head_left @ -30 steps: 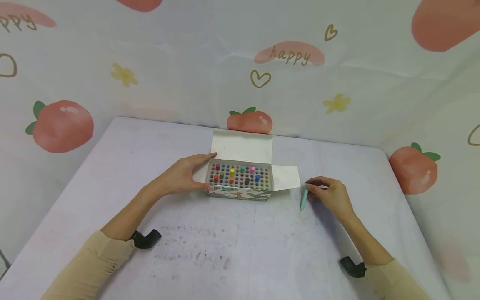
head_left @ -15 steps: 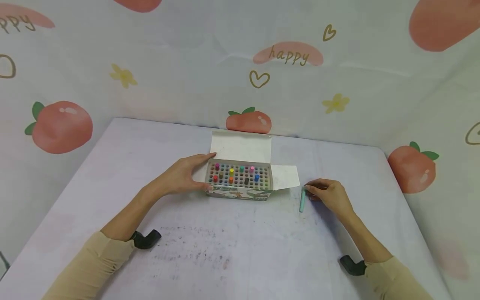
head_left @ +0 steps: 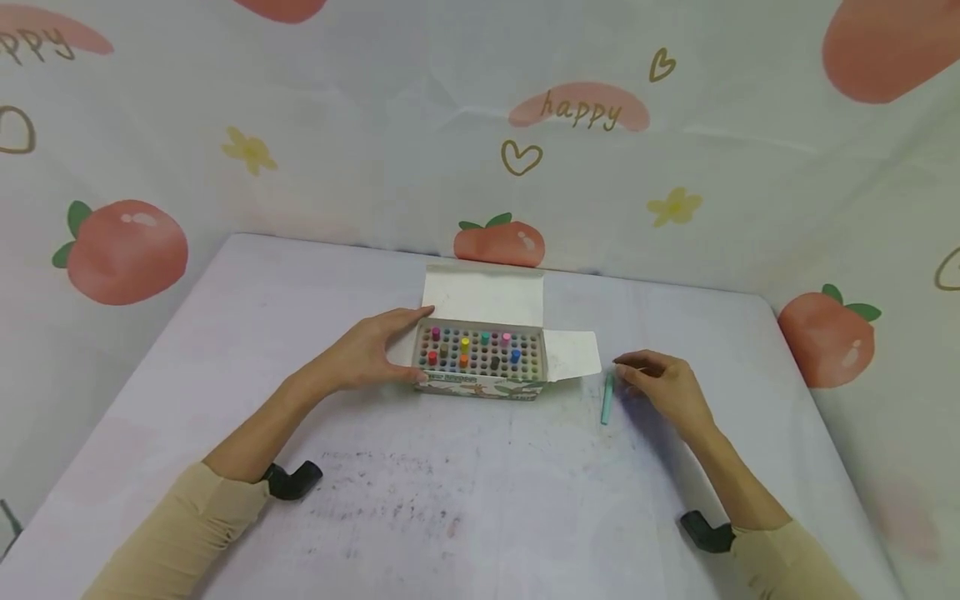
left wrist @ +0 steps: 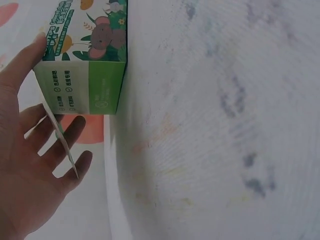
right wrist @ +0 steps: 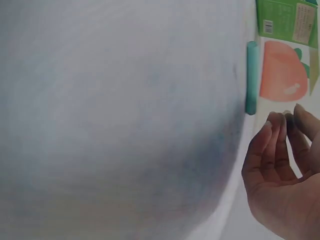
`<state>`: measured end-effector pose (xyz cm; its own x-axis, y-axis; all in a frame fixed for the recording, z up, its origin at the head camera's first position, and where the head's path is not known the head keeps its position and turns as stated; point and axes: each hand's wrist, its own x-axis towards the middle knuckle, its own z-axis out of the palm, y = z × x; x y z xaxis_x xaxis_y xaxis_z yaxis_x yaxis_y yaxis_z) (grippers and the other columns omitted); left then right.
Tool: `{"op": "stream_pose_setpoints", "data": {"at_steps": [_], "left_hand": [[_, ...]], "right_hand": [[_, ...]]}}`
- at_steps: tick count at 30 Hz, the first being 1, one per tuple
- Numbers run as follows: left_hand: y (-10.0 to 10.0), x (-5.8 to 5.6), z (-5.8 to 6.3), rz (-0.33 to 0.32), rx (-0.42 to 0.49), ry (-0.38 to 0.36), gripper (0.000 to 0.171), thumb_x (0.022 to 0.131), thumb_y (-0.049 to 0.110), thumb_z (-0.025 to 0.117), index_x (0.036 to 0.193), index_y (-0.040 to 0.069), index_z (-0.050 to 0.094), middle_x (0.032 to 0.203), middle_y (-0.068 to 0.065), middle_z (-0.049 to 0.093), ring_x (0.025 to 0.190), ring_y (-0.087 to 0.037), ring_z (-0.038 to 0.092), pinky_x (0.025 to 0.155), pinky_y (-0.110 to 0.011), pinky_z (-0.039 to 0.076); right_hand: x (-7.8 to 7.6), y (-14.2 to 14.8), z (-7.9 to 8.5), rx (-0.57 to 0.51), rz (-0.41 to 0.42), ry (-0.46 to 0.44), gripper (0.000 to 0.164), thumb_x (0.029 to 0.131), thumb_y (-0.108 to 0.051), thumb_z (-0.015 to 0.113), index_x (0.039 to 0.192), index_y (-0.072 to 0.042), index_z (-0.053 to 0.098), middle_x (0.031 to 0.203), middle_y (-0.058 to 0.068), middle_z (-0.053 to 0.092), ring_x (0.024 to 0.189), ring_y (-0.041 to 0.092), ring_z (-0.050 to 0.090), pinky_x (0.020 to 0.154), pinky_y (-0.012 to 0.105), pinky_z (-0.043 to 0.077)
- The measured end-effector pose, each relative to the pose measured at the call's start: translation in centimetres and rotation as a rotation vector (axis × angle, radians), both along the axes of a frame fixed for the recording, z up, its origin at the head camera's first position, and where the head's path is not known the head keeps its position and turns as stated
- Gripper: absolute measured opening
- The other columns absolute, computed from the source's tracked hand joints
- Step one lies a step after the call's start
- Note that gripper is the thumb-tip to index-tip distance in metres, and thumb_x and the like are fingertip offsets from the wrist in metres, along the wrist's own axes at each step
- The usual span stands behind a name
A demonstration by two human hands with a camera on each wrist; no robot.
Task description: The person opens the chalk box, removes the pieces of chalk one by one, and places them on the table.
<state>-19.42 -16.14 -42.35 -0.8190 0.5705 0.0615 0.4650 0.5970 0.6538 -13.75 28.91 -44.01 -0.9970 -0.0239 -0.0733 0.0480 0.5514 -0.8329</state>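
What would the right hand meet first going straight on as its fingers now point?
Probably the white cardboard flap on the printed cardboard box, though the right hand might pass over it; height is unclear. The turquoise chalk-like stick sits just beside that line.

The head view looks from above six o'clock, forward and down over the counter (head_left: 570, 508) to the patterned cloth (head_left: 375, 125) at twelve. The wrist views sit low, close, turned sideways: left hand (left wrist: 30, 165) at eight o'clock, right hand (right wrist: 285, 172) at four. All share the box (left wrist: 82, 75).
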Motion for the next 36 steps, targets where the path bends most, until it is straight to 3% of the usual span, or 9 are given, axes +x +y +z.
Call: {"op": "stream_pose_setpoints", "data": {"at_steps": [12,21,26,36], "left_hand": [[-0.2,0.4,-0.3,0.016,0.005,0.019,0.097,0.073,0.038,0.089,0.154,0.016,0.039,0.148,-0.013,0.047,0.137,-0.032,0.043,0.108,-0.052,0.037],[-0.2,0.4,-0.1,0.016,-0.015,0.032,0.096,0.074,0.04,0.087,0.153,0.015,0.04,0.15,-0.015,0.046,0.139,-0.034,0.041,0.109,-0.052,0.036],[-0.3,0.2,-0.1,0.02,-0.014,0.014,0.1,0.072,0.041,0.089,0.154,0.017,0.038,0.151,-0.012,0.045,0.138,-0.031,0.041,0.109,-0.052,0.037],[-0.2,0.0,-0.1,0.026,-0.003,-0.012,0.103,0.07,0.043,0.09,0.155,0.021,0.036,0.148,-0.009,0.049,0.13,-0.026,0.047,0.103,-0.05,0.04]], "right_hand": [[0.4,-1.1,2.6,-0.085,0.038,0.175,0.032,0.095,-0.023,0.069,0.117,0.001,0.068,0.104,0.015,0.072,0.087,0.025,0.071,0.076,0.03,0.056],[0.3,-3.7,5.0,-0.155,0.089,0.207,0.022,0.094,-0.012,0.07,0.112,0.0,0.071,0.1,0.008,0.073,0.086,0.022,0.071,0.077,0.024,0.055],[-0.2,-4.6,4.7,-0.175,0.124,0.221,0.022,0.093,-0.012,0.071,0.112,-0.001,0.071,0.1,0.003,0.072,0.085,0.025,0.07,0.078,0.023,0.055],[-0.9,-6.6,4.9,-0.14,0.177,0.234,0.022,0.092,-0.014,0.072,0.111,-0.002,0.072,0.102,0.008,0.072,0.084,0.022,0.07,0.076,0.022,0.054]]}}
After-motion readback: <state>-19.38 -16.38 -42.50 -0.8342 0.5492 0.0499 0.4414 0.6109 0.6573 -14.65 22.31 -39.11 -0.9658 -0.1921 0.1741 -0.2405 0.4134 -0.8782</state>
